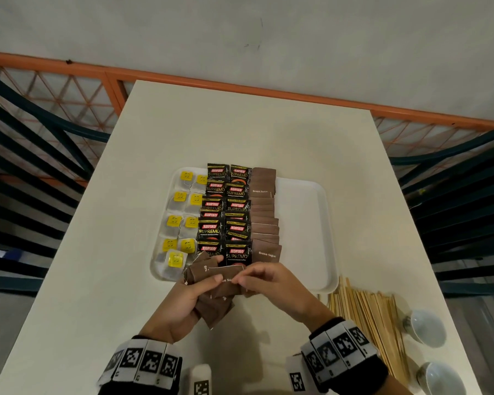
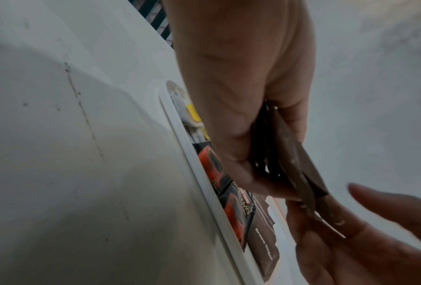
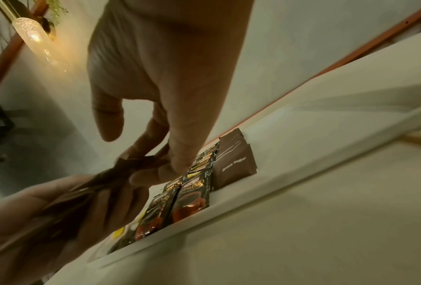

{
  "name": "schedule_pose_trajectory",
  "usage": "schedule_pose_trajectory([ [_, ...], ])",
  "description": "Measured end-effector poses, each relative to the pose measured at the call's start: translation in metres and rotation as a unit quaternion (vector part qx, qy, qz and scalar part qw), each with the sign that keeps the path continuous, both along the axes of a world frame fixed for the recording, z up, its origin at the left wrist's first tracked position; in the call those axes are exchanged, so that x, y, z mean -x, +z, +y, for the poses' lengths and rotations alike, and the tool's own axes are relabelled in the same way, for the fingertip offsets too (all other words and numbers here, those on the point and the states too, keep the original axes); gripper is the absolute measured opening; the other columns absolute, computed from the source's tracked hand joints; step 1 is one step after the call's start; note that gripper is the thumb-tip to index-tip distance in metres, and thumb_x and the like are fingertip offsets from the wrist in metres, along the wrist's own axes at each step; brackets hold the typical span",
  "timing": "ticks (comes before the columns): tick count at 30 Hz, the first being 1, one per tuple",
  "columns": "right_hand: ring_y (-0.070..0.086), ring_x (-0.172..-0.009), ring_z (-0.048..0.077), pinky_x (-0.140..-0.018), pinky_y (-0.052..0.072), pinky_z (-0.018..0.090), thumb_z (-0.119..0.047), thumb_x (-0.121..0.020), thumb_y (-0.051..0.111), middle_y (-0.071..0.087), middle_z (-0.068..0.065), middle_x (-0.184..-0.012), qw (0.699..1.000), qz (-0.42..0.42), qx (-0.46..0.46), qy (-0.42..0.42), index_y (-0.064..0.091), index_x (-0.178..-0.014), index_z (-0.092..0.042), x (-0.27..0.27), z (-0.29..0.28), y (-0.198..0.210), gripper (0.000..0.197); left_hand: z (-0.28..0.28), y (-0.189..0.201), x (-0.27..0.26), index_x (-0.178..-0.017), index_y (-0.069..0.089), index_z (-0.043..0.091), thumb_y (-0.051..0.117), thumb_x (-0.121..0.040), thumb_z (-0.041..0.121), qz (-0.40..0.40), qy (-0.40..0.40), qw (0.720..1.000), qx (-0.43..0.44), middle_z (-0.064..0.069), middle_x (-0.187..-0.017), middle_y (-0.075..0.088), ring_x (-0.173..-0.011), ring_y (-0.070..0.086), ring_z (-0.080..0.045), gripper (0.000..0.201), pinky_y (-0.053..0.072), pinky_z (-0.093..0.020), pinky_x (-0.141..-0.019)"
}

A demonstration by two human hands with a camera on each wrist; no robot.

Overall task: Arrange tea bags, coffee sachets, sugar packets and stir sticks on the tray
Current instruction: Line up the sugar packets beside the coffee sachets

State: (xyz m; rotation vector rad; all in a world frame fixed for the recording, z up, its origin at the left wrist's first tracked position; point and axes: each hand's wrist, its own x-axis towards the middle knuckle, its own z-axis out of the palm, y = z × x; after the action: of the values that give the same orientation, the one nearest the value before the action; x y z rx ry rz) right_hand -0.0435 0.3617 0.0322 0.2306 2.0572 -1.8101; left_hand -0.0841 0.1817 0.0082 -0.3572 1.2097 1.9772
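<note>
Fingers of the left hand [image 1: 183, 306] curl round a fanned stack of brown paper sugar packets [image 1: 211, 292], thumb pressed on top, just over the near edge of the white rectangular plastic tray [image 1: 311, 238]. Facing it, the right hand [image 1: 271, 283] pinches the end of the topmost packet between thumb and fingertips; the wrist views show the two hands meeting on the same bundle. Directly beyond the hands, on the tray, a column of more brown sugar packets [image 1: 264, 218] lies overlapping, its far end jutting past the tray's far rim. Left of that column sit two columns of black coffee sachets with red and gold print [image 1: 224, 212], touching the sugar packets. Further left, white tea bags with yellow square tags [image 1: 180, 220] lie in two rows along the tray's left side. The right part of the tray is bare. On the cream counter [image 1: 240, 129], right of the right hand and just beside the tray's near right corner, lies a loose heap of pale wooden stir sticks [image 1: 368, 317]. Past them, two white ceramic cups [image 1: 425, 329] stand near the counter's right edge.
</note>
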Motion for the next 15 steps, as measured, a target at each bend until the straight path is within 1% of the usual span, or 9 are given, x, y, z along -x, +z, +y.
schedule_pose_trajectory([
  [2,0.06,-0.072,0.006,-0.066,0.048,0.017,-0.015,-0.083,0.066,0.065,-0.006,-0.08,0.999,0.015,-0.039,-0.02,0.067,-0.089,-0.016,0.002,-0.001,-0.003,0.006,0.002,0.001,0.0,-0.117,0.059,0.013,0.06,-0.073,0.008,-0.01,-0.01,1.0,-0.007,-0.016,-0.109,0.069,-0.083,0.069,-0.024,0.045,0.056,-0.038,-0.073],
  [5,0.061,-0.071,0.012,-0.063,0.049,0.02,-0.011,-0.079,0.07,0.061,-0.005,-0.079,0.997,-0.014,-0.048,-0.05,0.054,-0.092,-0.023,0.003,-0.001,-0.011,0.024,0.003,0.003,-0.001,-0.116,0.059,0.011,0.059,-0.072,0.003,-0.021,-0.02,0.999,-0.022,-0.014,-0.099,0.072,-0.08,0.07,-0.025,0.045,0.057,-0.04,-0.072],
  [7,0.061,-0.069,0.015,-0.063,0.049,0.021,-0.009,-0.077,0.072,0.061,-0.002,-0.078,0.996,-0.027,-0.044,-0.074,0.049,-0.096,-0.022,0.003,0.002,-0.012,0.032,0.002,0.003,-0.003,-0.116,0.059,0.011,0.063,-0.066,-0.005,-0.026,-0.027,0.999,-0.032,-0.014,-0.098,0.071,-0.079,0.069,-0.025,0.052,0.057,-0.042,-0.072],
  [8,0.061,-0.069,0.015,-0.062,0.05,0.02,-0.008,-0.076,0.072,0.061,0.0,-0.077,0.995,-0.028,-0.043,-0.088,0.048,-0.098,-0.02,0.002,0.005,-0.012,0.034,0.001,0.003,-0.003,-0.115,0.059,0.011,0.061,-0.063,-0.007,-0.027,-0.027,0.999,-0.038,-0.013,-0.096,0.072,-0.078,0.07,-0.025,0.055,0.057,-0.041,-0.069],
  [9,0.062,-0.068,0.015,-0.061,0.05,0.019,-0.007,-0.076,0.072,0.064,0.001,-0.078,0.993,-0.028,-0.047,-0.105,0.047,-0.098,-0.018,0.003,0.008,-0.012,0.035,0.0,0.003,-0.003,-0.114,0.06,0.011,0.058,-0.062,-0.005,-0.028,-0.024,0.998,-0.041,-0.013,-0.094,0.073,-0.076,0.07,-0.024,0.055,0.059,-0.038,-0.066],
  [11,0.064,-0.07,0.016,-0.06,0.051,0.018,-0.006,-0.076,0.071,0.069,0.008,-0.082,0.986,-0.023,-0.057,-0.153,0.047,-0.096,-0.017,0.003,0.019,-0.013,0.033,-0.001,0.003,-0.002,-0.114,0.06,0.011,0.055,-0.067,-0.009,-0.03,-0.014,0.998,-0.044,-0.012,-0.094,0.073,-0.077,0.071,-0.022,0.052,0.059,-0.031,-0.062],
  [13,0.062,-0.067,0.015,-0.058,0.049,0.017,-0.005,-0.076,0.072,0.07,0.013,-0.081,0.975,-0.019,-0.058,-0.212,0.047,-0.092,-0.018,0.003,0.032,-0.014,0.032,-0.002,0.003,-0.001,-0.116,0.058,0.011,0.046,-0.08,-0.013,-0.035,-0.005,0.998,-0.053,-0.014,-0.099,0.072,-0.083,0.072,-0.023,0.045,0.058,-0.031,-0.063],
  [14,0.061,-0.065,0.015,-0.058,0.048,0.017,-0.004,-0.077,0.071,0.07,0.012,-0.079,0.969,-0.02,-0.058,-0.238,0.046,-0.09,-0.017,0.003,0.039,-0.014,0.031,-0.003,0.002,-0.001,-0.116,0.057,0.011,0.042,-0.083,-0.013,-0.038,-0.003,0.998,-0.055,-0.015,-0.101,0.071,-0.085,0.071,-0.024,0.044,0.059,-0.031,-0.064],
  [15,0.059,-0.063,0.014,-0.058,0.047,0.018,-0.004,-0.077,0.071,0.069,0.009,-0.075,0.964,-0.02,-0.061,-0.256,0.045,-0.09,-0.016,0.003,0.045,-0.015,0.031,-0.003,0.002,-0.001,-0.117,0.057,0.011,0.042,-0.083,-0.013,-0.04,-0.002,0.998,-0.056,-0.015,-0.102,0.071,-0.087,0.071,-0.024,0.044,0.059,-0.032,-0.064],
])
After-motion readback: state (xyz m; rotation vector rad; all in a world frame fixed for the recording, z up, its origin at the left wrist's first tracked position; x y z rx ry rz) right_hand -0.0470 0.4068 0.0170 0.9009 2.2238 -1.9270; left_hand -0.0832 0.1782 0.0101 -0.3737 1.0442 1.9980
